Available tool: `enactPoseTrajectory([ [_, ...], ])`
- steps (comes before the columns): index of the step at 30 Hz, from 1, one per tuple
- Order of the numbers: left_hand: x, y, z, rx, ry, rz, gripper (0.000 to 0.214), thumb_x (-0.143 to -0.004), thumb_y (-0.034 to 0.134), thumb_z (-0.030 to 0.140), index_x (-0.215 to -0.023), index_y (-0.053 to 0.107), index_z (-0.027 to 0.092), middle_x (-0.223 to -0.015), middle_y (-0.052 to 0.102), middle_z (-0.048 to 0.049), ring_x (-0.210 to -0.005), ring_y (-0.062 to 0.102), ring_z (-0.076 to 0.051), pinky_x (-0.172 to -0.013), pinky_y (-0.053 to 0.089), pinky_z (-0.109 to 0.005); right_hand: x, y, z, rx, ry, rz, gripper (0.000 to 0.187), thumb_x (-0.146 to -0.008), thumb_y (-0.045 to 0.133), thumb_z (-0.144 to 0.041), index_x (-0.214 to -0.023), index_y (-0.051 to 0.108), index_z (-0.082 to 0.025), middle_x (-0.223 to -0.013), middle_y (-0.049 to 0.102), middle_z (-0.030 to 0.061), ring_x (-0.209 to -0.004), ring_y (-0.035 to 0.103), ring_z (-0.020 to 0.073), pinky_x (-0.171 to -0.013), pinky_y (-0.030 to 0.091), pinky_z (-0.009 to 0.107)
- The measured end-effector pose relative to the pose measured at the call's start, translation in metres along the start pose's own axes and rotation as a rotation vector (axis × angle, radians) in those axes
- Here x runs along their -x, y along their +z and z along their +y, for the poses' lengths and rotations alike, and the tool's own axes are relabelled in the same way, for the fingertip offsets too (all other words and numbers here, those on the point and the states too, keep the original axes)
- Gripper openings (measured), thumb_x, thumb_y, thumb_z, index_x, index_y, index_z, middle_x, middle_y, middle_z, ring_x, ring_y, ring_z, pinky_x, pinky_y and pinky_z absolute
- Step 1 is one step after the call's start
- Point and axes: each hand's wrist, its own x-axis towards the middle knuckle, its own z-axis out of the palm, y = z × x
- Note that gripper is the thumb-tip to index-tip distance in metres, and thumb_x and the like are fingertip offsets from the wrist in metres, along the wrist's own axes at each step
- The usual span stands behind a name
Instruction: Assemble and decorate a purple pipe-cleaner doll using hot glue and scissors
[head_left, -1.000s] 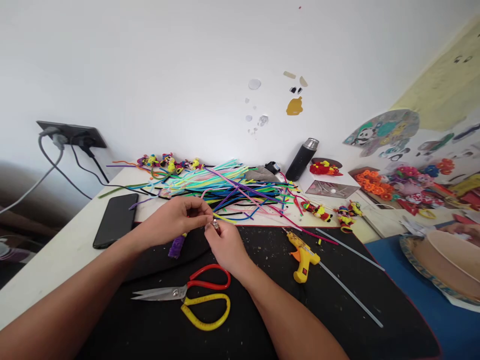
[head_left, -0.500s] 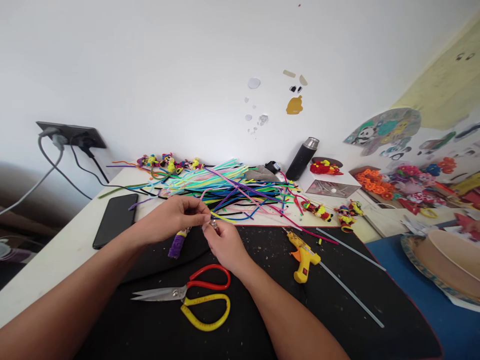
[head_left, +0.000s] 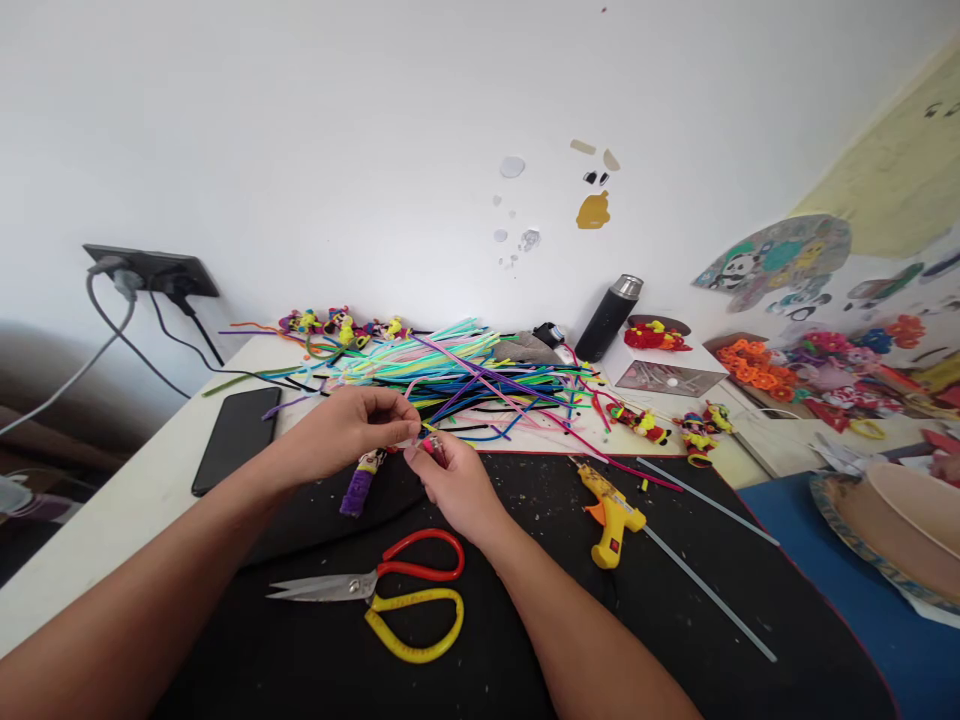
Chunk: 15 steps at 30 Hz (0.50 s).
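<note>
My left hand (head_left: 367,425) is closed in a pinch, fingertips almost touching those of my right hand. Whatever it pinches is too small to make out. A small pinkish piece (head_left: 432,443) with a shiny spot shows between the thumb and fingers of my right hand (head_left: 459,485), which is curled round it; its kind is unclear. Below my left hand a small purple pipe-cleaner figure (head_left: 358,490) lies on the black mat (head_left: 517,600), partly covered by the hand. Nearer to me are scissors (head_left: 375,590) with one red and one yellow handle, blades pointing left.
A pile of coloured pipe cleaners (head_left: 457,380) lies behind my hands. To the right are a yellow glue gun (head_left: 611,515), a loose glue stick (head_left: 709,502), small figures (head_left: 637,422) and a black flask (head_left: 609,318). A phone (head_left: 236,440) lies at left, near cables (head_left: 187,340).
My hands stay close together, with small finger movements. More of the pinkish piece now shows in my right hand. The whole view has shifted slightly.
</note>
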Motion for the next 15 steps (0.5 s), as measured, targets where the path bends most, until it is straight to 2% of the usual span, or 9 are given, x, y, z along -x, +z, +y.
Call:
enactPoseTrajectory([
  [4, -0.0014, -0.0003, -0.003, -0.019, 0.011, 0.006, 0.034, -0.086, 0.072, 0.053, -0.08, 0.072, 0.02, -0.068, 0.06, 0.0019, -0.063, 0.05, -0.014, -0.057, 0.038, -0.024, -0.0016, -0.0023, -0.0038, -0.05, 0.002, 0.039, 0.043, -0.085, 0.074, -0.06, -0.08, 0.049, -0.025, -0.057, 0.036, -0.0105, -0.046, 0.03, 0.0097, -0.045, 0.021, 0.024],
  [11, -0.0037, 0.0017, -0.003, -0.098, -0.023, 0.006, 0.033, -0.083, 0.071, 0.053, -0.08, 0.071, 0.021, -0.068, 0.062, 0.0018, -0.063, 0.052, -0.016, -0.058, 0.037, -0.026, -0.0012, -0.0024, -0.0082, -0.157, -0.006, 0.071, 0.039, -0.083, 0.075, -0.056, -0.087, 0.055, -0.023, -0.056, 0.034, -0.0126, -0.043, 0.023, 0.0075, -0.043, 0.018, 0.024],
  [15, -0.0038, 0.0001, -0.0022, -0.143, -0.011, 0.021, 0.035, -0.083, 0.068, 0.056, -0.079, 0.071, 0.021, -0.065, 0.059, 0.0025, -0.061, 0.051, -0.016, -0.057, 0.036, -0.026, -0.0012, -0.0027, -0.0067, -0.128, -0.019, 0.074, 0.039, -0.084, 0.074, -0.057, -0.088, 0.055, -0.023, -0.056, 0.034, -0.0119, -0.044, 0.025, 0.0081, -0.044, 0.019, 0.024],
])
